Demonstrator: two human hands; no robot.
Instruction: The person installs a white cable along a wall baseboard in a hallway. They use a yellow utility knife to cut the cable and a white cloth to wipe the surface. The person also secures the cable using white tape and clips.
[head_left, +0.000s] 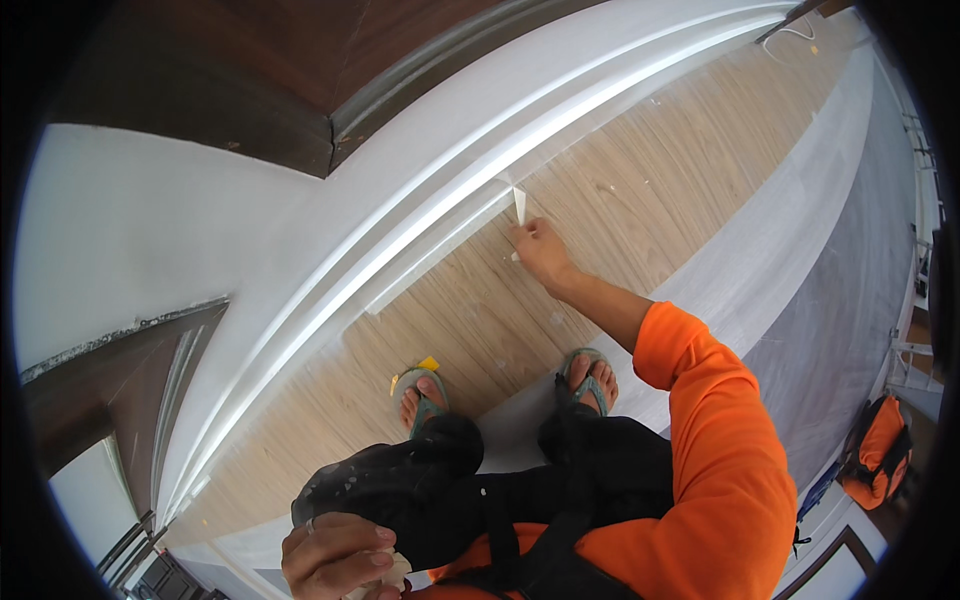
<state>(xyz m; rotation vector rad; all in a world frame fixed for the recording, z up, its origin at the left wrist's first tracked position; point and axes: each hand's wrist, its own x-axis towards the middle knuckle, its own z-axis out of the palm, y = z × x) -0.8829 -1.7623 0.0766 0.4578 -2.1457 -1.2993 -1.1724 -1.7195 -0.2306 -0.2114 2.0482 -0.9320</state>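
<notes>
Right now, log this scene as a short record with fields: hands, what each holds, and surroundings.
right hand: right hand stretched out, fingers pinching a strip of white tape at the white baseboard
left hand: left hand close to the body, closed on a pale wad; a ring on one finger
stance: feet in green sandals on the wood-look floor
clothing: orange sleeve, dark trousers
floor cover: translucent sheet at right
nearby: orange bag at far right

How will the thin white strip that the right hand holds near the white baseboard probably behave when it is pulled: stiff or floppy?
The thin white strip looks narrow and flat like tape, so it is probably floppy and very light. It stands up from the fingers of the right hand, so it may be under slight tension or stuck to the white baseboard. If so, it could tear when pulled fast.
</notes>
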